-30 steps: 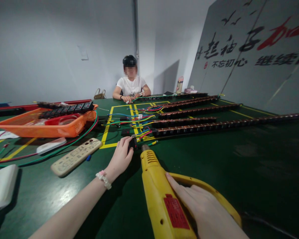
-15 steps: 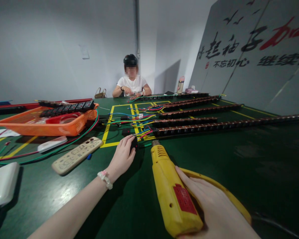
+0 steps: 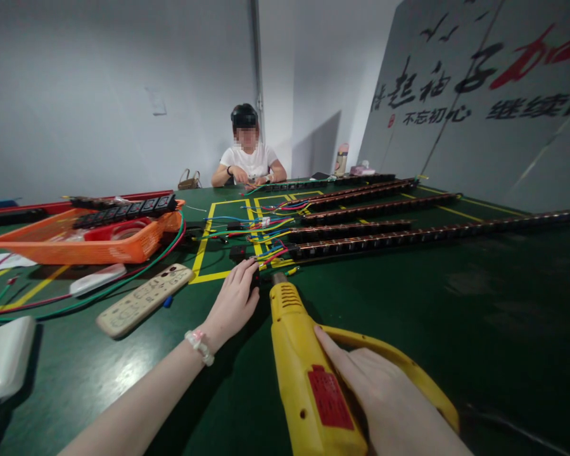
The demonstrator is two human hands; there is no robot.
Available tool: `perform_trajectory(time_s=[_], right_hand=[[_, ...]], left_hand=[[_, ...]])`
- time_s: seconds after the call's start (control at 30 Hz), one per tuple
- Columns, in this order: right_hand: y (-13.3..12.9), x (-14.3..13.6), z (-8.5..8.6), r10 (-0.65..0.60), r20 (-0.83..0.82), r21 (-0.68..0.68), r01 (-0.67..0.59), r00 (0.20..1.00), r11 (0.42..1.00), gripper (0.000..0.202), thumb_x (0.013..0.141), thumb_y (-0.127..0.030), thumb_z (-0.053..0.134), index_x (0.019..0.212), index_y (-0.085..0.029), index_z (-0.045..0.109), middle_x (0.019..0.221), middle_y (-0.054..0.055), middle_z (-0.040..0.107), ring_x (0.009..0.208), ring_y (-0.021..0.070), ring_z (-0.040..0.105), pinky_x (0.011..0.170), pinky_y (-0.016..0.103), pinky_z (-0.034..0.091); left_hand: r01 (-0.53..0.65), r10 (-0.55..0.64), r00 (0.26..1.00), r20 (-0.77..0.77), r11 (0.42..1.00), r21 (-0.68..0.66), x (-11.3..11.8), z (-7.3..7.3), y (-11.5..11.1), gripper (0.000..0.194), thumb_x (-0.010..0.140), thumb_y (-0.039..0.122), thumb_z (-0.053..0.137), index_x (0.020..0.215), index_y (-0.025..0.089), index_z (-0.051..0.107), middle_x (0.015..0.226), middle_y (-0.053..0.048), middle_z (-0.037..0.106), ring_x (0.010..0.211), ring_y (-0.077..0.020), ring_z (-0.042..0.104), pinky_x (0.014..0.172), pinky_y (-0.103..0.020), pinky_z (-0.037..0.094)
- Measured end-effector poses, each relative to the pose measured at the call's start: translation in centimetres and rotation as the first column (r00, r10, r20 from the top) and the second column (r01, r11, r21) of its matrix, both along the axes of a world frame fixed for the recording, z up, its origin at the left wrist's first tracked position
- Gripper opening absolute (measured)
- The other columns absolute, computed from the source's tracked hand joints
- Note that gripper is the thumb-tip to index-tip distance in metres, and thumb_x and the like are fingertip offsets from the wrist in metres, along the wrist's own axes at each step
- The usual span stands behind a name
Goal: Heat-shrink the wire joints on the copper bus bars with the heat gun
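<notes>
My right hand [image 3: 384,392] is wrapped round a yellow heat gun [image 3: 308,373] with a red label, its metal nozzle pointing forward at the wire ends. Around a small black block [image 3: 255,277] my left hand [image 3: 232,301] is closed, just left of the nozzle. Coloured wires [image 3: 273,253] run from near my left fingertips to the end of a long dark strip [image 3: 408,239]. A green and yellow wire end [image 3: 292,271] lies just beyond the nozzle.
An orange basket [image 3: 76,246] holding black modules is at the left. Nearer are a beige remote [image 3: 145,301], a blue cap [image 3: 168,302] and a white device [image 3: 4,354]. More strips [image 3: 380,210] lie behind. A person [image 3: 248,158] sits across the green table [image 3: 456,329].
The heat gun in my right hand has moved left, bringing its nozzle closer to my left hand. My left hand still grips the black block. The view has shifted slightly.
</notes>
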State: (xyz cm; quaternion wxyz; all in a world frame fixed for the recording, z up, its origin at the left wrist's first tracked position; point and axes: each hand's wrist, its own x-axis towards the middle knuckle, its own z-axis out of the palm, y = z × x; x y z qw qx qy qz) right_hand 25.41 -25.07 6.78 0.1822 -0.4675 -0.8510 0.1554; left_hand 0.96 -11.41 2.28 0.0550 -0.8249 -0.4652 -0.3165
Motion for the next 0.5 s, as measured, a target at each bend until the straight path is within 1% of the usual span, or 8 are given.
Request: perform_trajectory(time_s=[0.07, 0.23, 0.4, 0.5], right_hand=[[-0.1, -0.2, 0.1, 0.015, 0.001, -0.004, -0.015, 1.0, 1.0, 0.11, 0.055, -0.054, 0.07, 0.143, -0.016, 0.016, 0.104, 0.011, 0.061, 0.089, 0.0293, 0.058, 0.081, 0.039, 0.043], [0.2, 0.6, 0.2, 0.061, -0.058, 0.001, -0.062, 0.996, 0.998, 0.116, 0.049, -0.064, 0.07, 0.143, -0.018, 0.019, 0.111, 0.01, 0.059, 0.093, 0.029, 0.056, 0.085, 0.039, 0.041], [0.2, 2.6, 0.1, 0.061, -0.098, 0.032, -0.058, 0.993, 0.998, 0.115, 0.045, -0.06, 0.073, 0.141, -0.02, 0.025, 0.113, 0.008, 0.059, 0.097, 0.0288, 0.056, 0.087, 0.038, 0.04], [0.2, 4.1, 0.0, 0.03, -0.101, 0.023, -0.028, 0.994, 0.999, 0.118, 0.042, -0.057, 0.075, 0.142, -0.023, 0.023, 0.116, 0.006, 0.058, 0.1, 0.0294, 0.056, 0.088, 0.039, 0.041]], left_hand=[[0.002, -0.002, 1.0, -0.003, 1.0, -0.002, 0.0, 0.1, -0.1, 0.048, 0.083, 0.016, 0.041, 0.13, 0.019, 0.034, 0.135, -0.011, 0.039, 0.127, -0.0246, 0.033, 0.105, -0.047, 0.033], [-0.013, 0.013, 0.999, -0.03, 1.0, -0.001, 0.1, 0.4, -0.4, 0.048, 0.082, 0.017, 0.043, 0.129, 0.019, 0.035, 0.136, -0.011, 0.037, 0.128, -0.0239, 0.032, 0.106, -0.046, 0.032], [-0.05, 0.05, 0.994, -0.094, 0.999, 0.007, 0.1, 1.0, -0.1, 0.052, 0.08, 0.027, 0.05, 0.129, 0.021, 0.035, 0.138, -0.011, 0.035, 0.128, -0.0268, 0.032, 0.104, -0.049, 0.032], [-0.088, 0.089, 0.983, -0.162, 0.996, 0.012, -0.4, 1.2, 0.5, 0.053, 0.079, 0.026, 0.05, 0.13, 0.021, 0.035, 0.138, -0.01, 0.036, 0.127, -0.0271, 0.033, 0.104, -0.049, 0.031]])
